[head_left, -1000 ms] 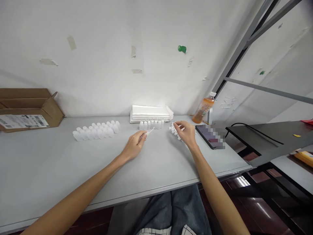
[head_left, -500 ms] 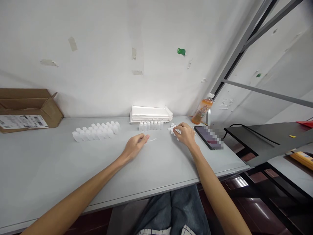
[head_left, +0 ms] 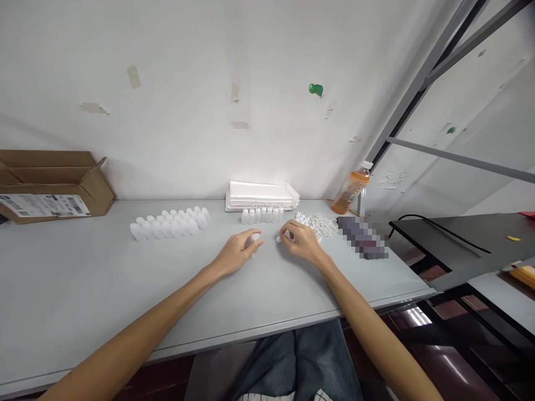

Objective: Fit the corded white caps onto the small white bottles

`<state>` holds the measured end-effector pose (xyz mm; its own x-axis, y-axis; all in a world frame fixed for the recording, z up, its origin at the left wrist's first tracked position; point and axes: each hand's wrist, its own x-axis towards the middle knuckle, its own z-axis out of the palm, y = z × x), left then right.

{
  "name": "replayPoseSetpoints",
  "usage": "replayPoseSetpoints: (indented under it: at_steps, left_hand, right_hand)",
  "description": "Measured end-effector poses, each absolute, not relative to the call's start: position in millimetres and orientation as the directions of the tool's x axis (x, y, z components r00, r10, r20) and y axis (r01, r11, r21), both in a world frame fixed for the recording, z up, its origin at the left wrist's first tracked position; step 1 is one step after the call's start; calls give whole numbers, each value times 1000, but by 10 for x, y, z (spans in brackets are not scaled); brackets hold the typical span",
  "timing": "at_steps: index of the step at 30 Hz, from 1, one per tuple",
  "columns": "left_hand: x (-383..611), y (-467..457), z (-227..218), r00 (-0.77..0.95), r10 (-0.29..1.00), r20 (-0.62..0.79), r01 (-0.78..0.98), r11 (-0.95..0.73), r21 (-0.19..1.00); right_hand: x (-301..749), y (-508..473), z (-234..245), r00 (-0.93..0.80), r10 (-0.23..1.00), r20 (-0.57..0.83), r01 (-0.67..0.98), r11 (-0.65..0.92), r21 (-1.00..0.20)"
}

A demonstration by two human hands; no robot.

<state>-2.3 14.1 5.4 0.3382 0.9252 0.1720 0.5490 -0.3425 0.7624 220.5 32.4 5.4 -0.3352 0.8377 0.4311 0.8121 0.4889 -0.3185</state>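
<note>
My left hand (head_left: 237, 250) is closed around a small white bottle (head_left: 253, 238), mostly covered by the fingers. Just to its right, my right hand (head_left: 301, 239) pinches a small white cap (head_left: 278, 239) at its fingertips. Cap and bottle are apart. Behind my hands, a row of small white bottles with tops (head_left: 262, 215) stands upright. A heap of small white caps and thin white loops (head_left: 320, 225) lies beyond my right hand, partly covered by it. Further left is a block of translucent white bottles (head_left: 169, 224) in rows.
A stack of flat white packets (head_left: 262, 195) lies against the wall. An open cardboard box (head_left: 54, 186) stands at the far left. On the right are an orange drink bottle (head_left: 351, 188) and a blurred phone (head_left: 363, 238). The grey table's front edge (head_left: 251, 333) runs near my lap.
My right hand has moved left from the heap, bringing a cap towards my left hand. My left hand has turned, so the bottle in it now shows. The view has shifted slightly.
</note>
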Motion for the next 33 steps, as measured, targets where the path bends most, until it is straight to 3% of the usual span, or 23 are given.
replayPoseSetpoints:
  at_steps: [4,8,12,15,18,22,33]
  left_hand:
    - [-35,142,41,380,911,162,591,-374,715]
    - [-37,132,2,451,876,173,607,-443,660]
    - [-34,119,-28,498,848,178,609,-489,624]
    - [-25,109,-31,507,842,183,616,-503,606]
    - [-18,109,-36,514,834,201,623,-524,581]
    - [-16,116,-65,519,824,228,621,-547,562]
    - [10,101,-96,525,815,245,622,-564,543]
  right_hand:
    - [2127,291,22,-360,867,346,827,468,-313]
    - [2155,327,22,-357,885,298,767,460,-447]
    - [2122,351,34,-327,911,250,441,381,-813]
    - [2056,334,51,-315,923,221,129,272,-954]
    - [2000,302,69,-324,922,212,-15,219,-976]
    - [1965,268,81,-362,915,177,-83,158,-984]
    - [1954,212,109,-423,893,155,-1,171,-985]
